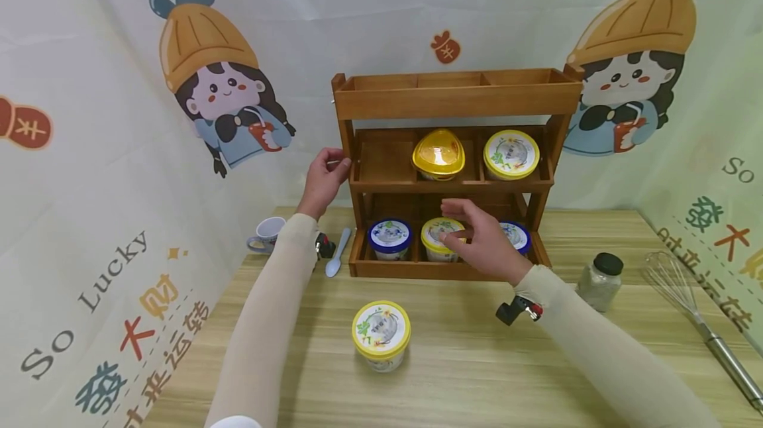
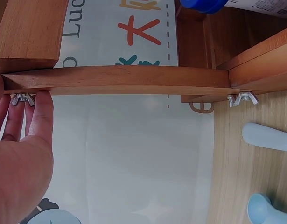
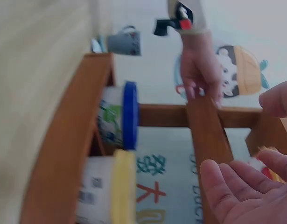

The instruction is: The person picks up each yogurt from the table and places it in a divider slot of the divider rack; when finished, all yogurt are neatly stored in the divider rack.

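Observation:
A wooden shelf rack stands at the back of the table. My left hand holds its left upright at the middle tier, the fingers beside a metal wing nut in the left wrist view. My right hand hovers before the lower tier, thumb and fingers spread apart, holding nothing. It overlaps a yellow-lidded tub in the head view. Blue-lidded tubs stand on either side, one left and one right. The middle tier carries a shiny yellow triangular container and another yellow-lidded tub.
A separate yellow-lidded tub stands on the table in front of the rack. Left of the rack are a mug and a pale blue spoon. To the right are a black-capped jar and a whisk. A printed cloth hangs behind.

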`<state>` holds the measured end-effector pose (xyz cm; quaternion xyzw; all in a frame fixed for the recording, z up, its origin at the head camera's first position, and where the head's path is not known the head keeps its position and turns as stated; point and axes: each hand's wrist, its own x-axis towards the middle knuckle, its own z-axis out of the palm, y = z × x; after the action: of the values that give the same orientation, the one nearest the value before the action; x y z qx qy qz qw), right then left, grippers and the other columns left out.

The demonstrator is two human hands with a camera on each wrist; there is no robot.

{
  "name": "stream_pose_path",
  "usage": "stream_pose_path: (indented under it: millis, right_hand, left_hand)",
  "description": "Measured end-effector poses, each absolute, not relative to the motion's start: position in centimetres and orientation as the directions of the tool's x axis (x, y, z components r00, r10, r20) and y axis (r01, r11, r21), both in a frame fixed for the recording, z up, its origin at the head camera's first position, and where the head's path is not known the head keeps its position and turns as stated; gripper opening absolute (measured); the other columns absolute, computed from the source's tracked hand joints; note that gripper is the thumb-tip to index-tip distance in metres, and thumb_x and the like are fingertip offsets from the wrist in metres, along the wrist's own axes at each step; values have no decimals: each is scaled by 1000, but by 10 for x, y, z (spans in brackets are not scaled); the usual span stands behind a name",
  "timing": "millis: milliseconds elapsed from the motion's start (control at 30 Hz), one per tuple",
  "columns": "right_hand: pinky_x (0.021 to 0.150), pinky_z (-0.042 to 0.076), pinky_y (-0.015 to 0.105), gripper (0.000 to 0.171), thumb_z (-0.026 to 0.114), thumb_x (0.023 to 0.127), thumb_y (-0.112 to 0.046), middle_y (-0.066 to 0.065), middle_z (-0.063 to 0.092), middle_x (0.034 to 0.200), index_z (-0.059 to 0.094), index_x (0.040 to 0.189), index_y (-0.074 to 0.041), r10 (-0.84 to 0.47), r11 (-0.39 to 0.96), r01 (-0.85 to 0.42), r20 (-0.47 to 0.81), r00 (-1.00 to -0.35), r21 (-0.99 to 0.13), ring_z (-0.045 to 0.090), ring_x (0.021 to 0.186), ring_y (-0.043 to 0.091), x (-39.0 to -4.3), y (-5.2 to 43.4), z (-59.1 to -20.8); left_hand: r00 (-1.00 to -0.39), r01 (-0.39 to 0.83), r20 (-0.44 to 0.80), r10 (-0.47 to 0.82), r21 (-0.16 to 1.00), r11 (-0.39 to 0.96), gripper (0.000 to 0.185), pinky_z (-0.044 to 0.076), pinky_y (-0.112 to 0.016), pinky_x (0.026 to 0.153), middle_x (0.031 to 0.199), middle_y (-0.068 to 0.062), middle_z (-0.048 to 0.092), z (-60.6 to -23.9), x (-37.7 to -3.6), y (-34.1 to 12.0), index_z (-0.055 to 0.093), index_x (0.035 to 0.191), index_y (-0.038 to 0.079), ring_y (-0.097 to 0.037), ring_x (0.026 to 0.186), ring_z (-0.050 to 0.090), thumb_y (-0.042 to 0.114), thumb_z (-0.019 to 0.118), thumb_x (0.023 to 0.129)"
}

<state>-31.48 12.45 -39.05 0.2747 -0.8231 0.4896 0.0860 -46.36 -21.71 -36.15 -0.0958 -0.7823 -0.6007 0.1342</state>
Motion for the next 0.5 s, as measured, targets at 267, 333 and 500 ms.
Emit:
stream_pose_path:
  millis: [267, 333, 500]
  right_hand:
    - [99, 62, 49, 55, 72, 101, -18, 22, 60, 146, 49, 150, -5, -454, 363, -530, 352, -819, -766, 61, 133, 42, -303, 112, -415]
    - [101, 61, 51, 54, 71, 102, -18, 22, 60, 146, 49, 150, -6, -464, 352, -515, 333, -821, -781, 61, 134, 42, -300, 108, -418]
    - [106, 57, 56, 52, 71, 103, -19, 17, 63, 145, 51, 150, -8, -495, 334, -488, 291, -819, -806, 62, 134, 38, -290, 100, -424]
  left_hand:
    - [-949, 301, 314, -11, 919, 253, 37, 56, -43, 111, 141, -15, 59, -361, -465, -218, 56, 140, 7, -29, 130, 61, 25, 63, 108]
    - [-949, 302, 314, -9, 920, 250, 38, 56, -42, 111, 140, -15, 59, -360, -465, -218, 55, 140, 6, -29, 130, 61, 25, 63, 108]
    - [-949, 304, 316, -9, 918, 256, 38, 56, -42, 111, 140, -17, 59, -360, -465, -218, 55, 140, 5, -30, 130, 61, 24, 63, 108]
